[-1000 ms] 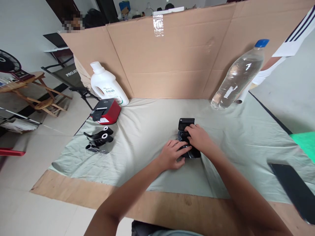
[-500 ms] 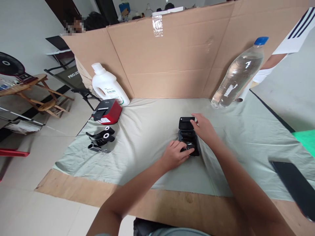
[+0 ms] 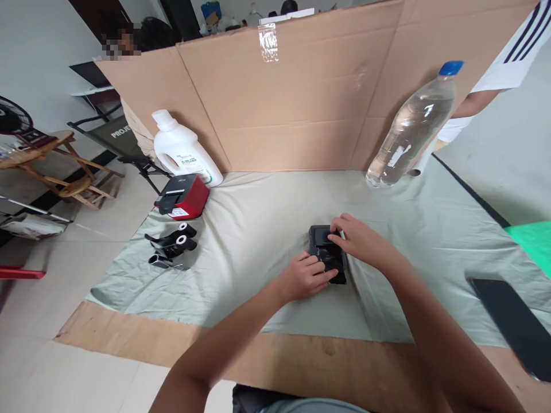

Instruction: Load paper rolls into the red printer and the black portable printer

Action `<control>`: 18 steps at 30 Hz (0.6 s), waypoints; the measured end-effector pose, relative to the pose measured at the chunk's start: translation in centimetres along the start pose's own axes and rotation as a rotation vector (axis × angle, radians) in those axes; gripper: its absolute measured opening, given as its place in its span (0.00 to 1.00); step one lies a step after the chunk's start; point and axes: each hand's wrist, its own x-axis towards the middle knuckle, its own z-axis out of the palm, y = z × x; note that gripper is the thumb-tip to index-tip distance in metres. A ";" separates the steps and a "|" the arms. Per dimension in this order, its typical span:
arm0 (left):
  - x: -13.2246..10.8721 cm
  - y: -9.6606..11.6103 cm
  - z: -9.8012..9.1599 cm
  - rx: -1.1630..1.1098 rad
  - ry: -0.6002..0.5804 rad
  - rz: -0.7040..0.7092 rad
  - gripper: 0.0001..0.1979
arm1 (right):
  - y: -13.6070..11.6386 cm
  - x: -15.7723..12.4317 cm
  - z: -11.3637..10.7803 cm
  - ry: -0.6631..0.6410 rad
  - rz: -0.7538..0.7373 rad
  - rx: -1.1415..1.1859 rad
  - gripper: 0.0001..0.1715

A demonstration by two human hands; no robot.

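Lid (image 3: 319, 235) on the small black device (image 3: 328, 253) has been swung down since half a second ago: back then it was stood up past the far end, and now it's been laid over the far part of the body. Whether it's been fully latched can't be told.

So, positions: the device is set on the pale green cloth (image 3: 275, 212), right between the two hands. Its near left side is covered by the left hand (image 3: 305, 276), fingers loosely spread and half open, a fingertip rested on the glossy black top surface, nothing wrapped up in the grip. Its far right corner is met by the right hand (image 3: 355, 236), fingers bent, with thumb and fingertips put to the lid's edge; whether that edge is actually pinched can't be made out.

Containers: the clear plastic bottle (image 3: 413, 135), blue-capped, is filled most of the way with clear liquid and leaned on the cardboard panel (image 3: 284, 97). The white handled jug (image 3: 185, 150) is leaned there too, capped, contents hidden by the opaque plastic. Near the jug's base sits a red-and-black printer-like box (image 3: 183, 197), inside not visible, with black rolls on white cores (image 3: 174, 244) laid just nearer.
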 end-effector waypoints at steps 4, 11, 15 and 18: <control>-0.2 -0.2 0.1 -0.033 -0.062 -0.011 0.14 | 0.6 2.4 0.5 -0.119 0.153 0.022 0.26; 0.1 -0.1 -0.3 -0.036 -0.053 0.000 0.13 | 0.9 3.1 0.4 -0.276 0.237 0.055 0.32; -0.1 0.1 -0.2 -0.046 0.022 0.062 0.14 | -2.8 0.7 2.6 -0.093 0.338 -0.042 0.49; 0.0 0.7 0.1 -0.132 0.064 0.153 0.16 | -5.7 -0.4 5.0 0.030 0.376 -0.152 0.55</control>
